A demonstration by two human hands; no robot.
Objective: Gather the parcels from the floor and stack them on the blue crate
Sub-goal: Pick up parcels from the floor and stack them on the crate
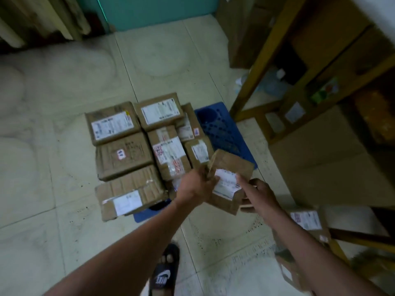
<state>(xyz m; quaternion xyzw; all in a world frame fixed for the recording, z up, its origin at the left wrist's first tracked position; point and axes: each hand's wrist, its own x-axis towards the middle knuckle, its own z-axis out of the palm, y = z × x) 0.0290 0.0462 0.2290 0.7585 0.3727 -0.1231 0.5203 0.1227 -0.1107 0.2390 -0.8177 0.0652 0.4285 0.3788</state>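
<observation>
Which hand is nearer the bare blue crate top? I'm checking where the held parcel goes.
Right. The right hand sits just below the crate's bare part; the left hand is further left, over stacked parcels.

Pale tiled floor (pixel 64 189), teal wall (pixel 154 11) behind, wooden shelf frame (pixel 263 60) right, dim light

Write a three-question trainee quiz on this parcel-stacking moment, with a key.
1. True or false: both hands hold the same parcel.
2. The bare part of the blue crate lies on which side of the stack? A) left B) right
3. What footwear shows at the bottom?

Key:
1. True: left hand and right hand grip it.
2. B
3. A black slipper.
</observation>
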